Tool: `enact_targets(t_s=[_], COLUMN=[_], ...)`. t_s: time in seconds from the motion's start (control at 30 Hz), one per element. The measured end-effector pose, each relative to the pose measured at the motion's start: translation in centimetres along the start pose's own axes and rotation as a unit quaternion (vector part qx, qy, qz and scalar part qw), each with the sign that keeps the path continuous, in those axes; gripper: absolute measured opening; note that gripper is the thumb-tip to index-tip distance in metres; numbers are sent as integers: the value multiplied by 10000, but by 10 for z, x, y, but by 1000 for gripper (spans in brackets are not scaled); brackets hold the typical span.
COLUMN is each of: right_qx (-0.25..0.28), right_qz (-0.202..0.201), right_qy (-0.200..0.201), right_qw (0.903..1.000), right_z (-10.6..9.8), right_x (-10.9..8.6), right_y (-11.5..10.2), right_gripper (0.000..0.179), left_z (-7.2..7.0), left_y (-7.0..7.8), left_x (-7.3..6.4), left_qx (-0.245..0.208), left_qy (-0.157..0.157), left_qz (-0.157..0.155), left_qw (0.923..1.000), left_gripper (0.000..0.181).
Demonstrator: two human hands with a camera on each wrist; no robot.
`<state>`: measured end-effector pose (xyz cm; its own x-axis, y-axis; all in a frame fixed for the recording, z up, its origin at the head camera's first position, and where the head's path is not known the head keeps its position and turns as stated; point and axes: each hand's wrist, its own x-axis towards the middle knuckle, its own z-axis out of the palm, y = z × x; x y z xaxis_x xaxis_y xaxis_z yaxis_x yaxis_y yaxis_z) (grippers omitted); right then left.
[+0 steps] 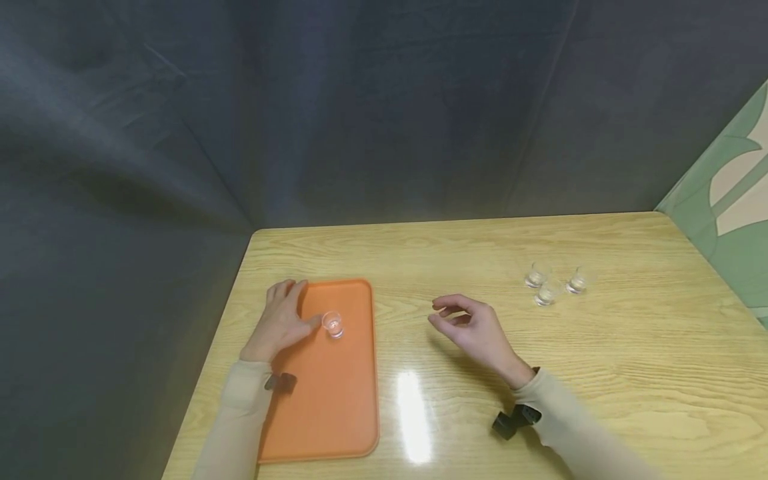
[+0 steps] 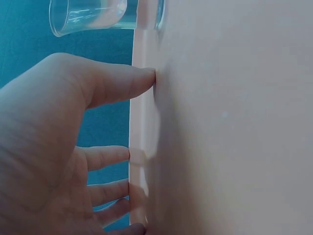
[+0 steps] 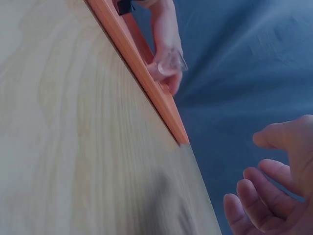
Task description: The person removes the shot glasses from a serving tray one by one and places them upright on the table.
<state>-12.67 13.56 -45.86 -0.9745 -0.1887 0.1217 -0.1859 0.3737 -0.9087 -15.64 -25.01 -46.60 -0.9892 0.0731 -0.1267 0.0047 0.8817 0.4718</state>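
An orange tray (image 1: 324, 393) lies on the left part of the table, with one small clear glass cup (image 1: 333, 325) upright near its far end. My left hand (image 1: 281, 325) is spread over the tray's far left corner, holding nothing. Its thumb (image 2: 132, 81) touches the tray floor close to the cup, and the other fingertips are at the rim. To the right of the tray, my right hand (image 1: 477, 333) hovers over the table with loosely bent, bare fingers. In the right wrist view its fingers (image 3: 254, 196) are apart from everything.
Three more small clear cups, a left one (image 1: 536, 275), a front one (image 1: 547, 292) and a right one (image 1: 578, 280), stand close together on the far right of the wooden table (image 1: 630, 373). A dark curtain (image 1: 390, 120) borders the table's back and left.
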Motion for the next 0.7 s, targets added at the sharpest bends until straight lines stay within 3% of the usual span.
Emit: enact_targets(t_s=[0.7], right_qx=[286], right_qz=[-363], right_qy=[-676], right_qw=[9966], right_z=[60], right_x=[8], right_y=[-20], right_gripper=[36], left_z=[1], left_y=[0], left_x=[-1], left_qx=[104], left_qy=[82], left_qz=[74], left_qw=[9999], left_gripper=[88])
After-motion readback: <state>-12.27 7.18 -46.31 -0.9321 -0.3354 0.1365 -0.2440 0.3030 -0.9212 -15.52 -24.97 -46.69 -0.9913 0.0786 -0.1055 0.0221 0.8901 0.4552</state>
